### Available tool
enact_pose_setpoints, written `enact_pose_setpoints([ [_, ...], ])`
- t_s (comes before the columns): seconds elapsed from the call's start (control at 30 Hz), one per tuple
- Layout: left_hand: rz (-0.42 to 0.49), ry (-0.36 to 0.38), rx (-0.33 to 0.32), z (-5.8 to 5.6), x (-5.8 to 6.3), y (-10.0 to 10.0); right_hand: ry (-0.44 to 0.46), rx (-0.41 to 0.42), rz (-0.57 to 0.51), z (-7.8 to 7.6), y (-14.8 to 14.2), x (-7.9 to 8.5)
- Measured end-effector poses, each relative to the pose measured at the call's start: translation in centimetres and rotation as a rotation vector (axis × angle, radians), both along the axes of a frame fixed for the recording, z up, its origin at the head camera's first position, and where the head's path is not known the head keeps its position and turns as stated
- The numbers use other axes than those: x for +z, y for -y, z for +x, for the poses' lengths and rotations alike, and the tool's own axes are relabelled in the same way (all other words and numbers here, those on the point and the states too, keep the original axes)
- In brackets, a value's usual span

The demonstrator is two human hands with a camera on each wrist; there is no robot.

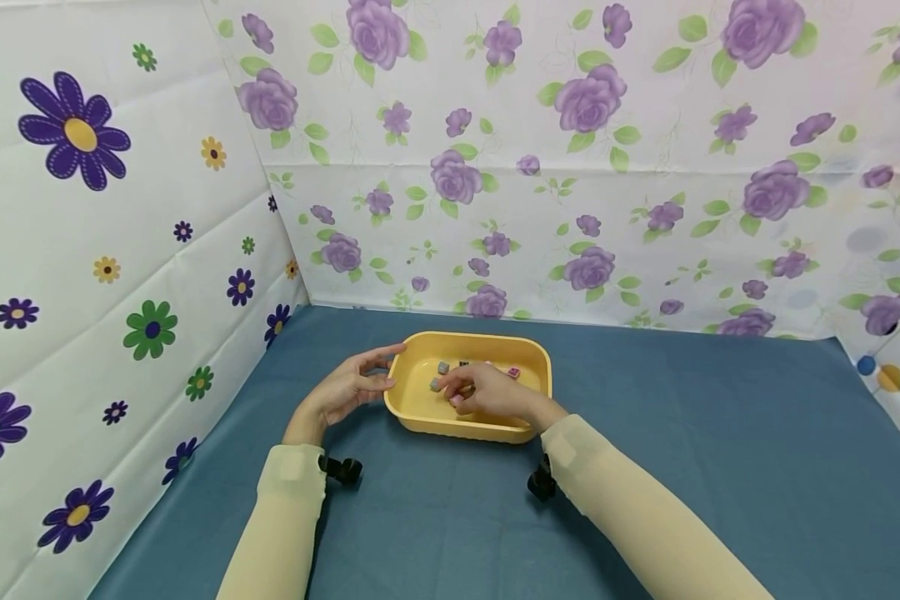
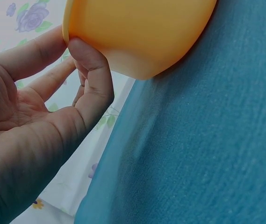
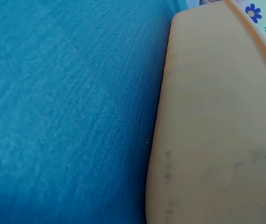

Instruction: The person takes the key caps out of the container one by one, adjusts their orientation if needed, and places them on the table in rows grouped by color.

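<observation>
A yellow plastic basin [image 1: 420,422] with rounded corners sits on the blue cloth. My left hand [image 1: 351,387] pinches its left rim between thumb and fingers; the left wrist view shows the thumb [image 2: 91,60] against the basin wall [image 2: 137,32]. Inside the basin, my right hand [image 1: 487,390] reaches down with bent fingers and holds a small pink cube [image 1: 457,401] at the fingertips. A grey cube [image 1: 435,384] lies beside those fingers, and another grey cube [image 1: 443,367] is just behind. A darker pink cube [image 1: 513,372] lies to the right. The right wrist view shows the basin's outer wall [image 3: 217,116], not my fingers.
A dark small piece [image 1: 463,363] lies near the basin's back wall, partly hidden by the right hand. Blue cloth [image 1: 682,433] covers the table. Flowered sheets [image 1: 525,208] hang behind it and on the left.
</observation>
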State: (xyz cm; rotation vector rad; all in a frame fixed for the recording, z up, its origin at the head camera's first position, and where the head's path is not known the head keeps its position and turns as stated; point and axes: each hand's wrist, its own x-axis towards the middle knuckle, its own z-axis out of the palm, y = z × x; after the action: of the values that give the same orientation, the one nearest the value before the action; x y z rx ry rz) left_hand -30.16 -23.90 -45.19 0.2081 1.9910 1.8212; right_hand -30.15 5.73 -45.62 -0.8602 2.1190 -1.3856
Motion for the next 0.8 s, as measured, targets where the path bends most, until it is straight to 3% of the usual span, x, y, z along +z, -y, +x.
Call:
enact_pose_setpoints([
  [0.5,0.013,-0.006,-0.018,-0.06,-0.23,0.26,-0.152,-0.067,0.137,0.13,0.37,-0.11],
  [0.8,0.011,0.006,-0.007,0.0,0.0,0.1,-0.15,-0.075,0.161,0.1,0.34,-0.19],
])
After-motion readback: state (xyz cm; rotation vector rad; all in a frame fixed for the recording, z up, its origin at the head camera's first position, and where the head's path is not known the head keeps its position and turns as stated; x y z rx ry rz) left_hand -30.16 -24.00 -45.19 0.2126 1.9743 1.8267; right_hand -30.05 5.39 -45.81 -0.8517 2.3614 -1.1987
